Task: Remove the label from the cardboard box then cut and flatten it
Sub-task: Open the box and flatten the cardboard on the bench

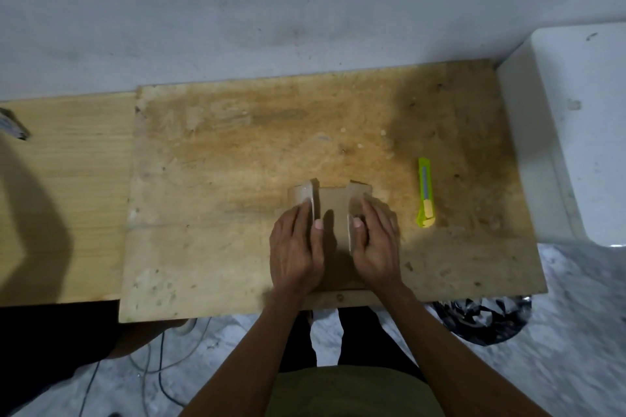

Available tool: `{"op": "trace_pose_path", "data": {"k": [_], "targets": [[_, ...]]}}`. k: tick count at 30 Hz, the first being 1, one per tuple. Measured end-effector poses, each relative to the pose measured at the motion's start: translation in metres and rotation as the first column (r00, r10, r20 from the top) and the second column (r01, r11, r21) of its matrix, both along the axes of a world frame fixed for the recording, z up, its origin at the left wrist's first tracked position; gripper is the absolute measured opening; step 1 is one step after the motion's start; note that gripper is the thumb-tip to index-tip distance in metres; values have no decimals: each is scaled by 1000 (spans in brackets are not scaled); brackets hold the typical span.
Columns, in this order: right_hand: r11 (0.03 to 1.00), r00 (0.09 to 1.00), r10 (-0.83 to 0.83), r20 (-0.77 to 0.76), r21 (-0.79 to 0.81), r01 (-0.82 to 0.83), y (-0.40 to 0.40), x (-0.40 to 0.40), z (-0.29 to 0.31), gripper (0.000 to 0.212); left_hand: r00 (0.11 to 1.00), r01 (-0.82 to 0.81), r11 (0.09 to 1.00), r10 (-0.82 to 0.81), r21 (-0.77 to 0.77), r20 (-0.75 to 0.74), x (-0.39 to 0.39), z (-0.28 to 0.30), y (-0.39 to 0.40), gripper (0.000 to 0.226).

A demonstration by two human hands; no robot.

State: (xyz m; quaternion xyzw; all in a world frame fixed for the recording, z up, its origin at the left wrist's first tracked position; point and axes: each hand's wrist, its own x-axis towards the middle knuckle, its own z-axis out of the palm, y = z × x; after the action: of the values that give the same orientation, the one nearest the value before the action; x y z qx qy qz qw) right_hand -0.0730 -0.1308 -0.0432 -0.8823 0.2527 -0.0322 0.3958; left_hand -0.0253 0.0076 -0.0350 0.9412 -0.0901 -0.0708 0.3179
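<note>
The brown cardboard box [333,203] lies opened out on the worn wooden board [237,162], near its front edge. Its left and right side panels stand up from the flat middle panel. My left hand [296,247] lies flat over the left panel, thumb on the inner side. My right hand [374,244] covers the right panel the same way, thumb hooked over its inner edge. Both hands press the panels outward and down. I see no label on the visible cardboard. A lime-green utility knife [425,195] lies on the board to the right of my right hand, untouched.
A lighter wooden table [67,196] adjoins the board on the left. A white block [572,132] stands at the right. A black plastic bag [481,318] and cables [159,369] lie on the floor below the board's front edge. A grey wall rises behind.
</note>
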Motion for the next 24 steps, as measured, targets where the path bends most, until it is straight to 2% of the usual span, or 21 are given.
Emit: {"op": "trace_pose_path", "data": {"k": [4,6,8,12,16,21,24], "targets": [[971,984,113,-140,-194,-139,-6,3,-12,56,998,55,994,-54,97,-14,5,-14,7,45],[957,974,135,-184,-231,-176,-5,3,-14,55,996,78,984,-68,161,-62,8,-19,10,53],[948,958,146,-248,-242,-207,-6,5,-16,55,979,148,962,-110,230,-170,11,-24,13,60],[909,928,157,-338,-319,-270,-9,7,-21,57,954,240,911,-158,336,-254,16,-30,16,59],[897,926,145,-349,-349,-272,-3,8,-28,60,975,195,904,-136,380,-177,11,-37,13,59],[837,935,86,-344,-484,-255,3,8,-39,60,993,117,886,-117,449,-27,5,-42,9,57],[834,934,83,-348,-488,-256,4,8,-41,60,993,108,884,-115,455,-13,5,-45,7,57]]}}
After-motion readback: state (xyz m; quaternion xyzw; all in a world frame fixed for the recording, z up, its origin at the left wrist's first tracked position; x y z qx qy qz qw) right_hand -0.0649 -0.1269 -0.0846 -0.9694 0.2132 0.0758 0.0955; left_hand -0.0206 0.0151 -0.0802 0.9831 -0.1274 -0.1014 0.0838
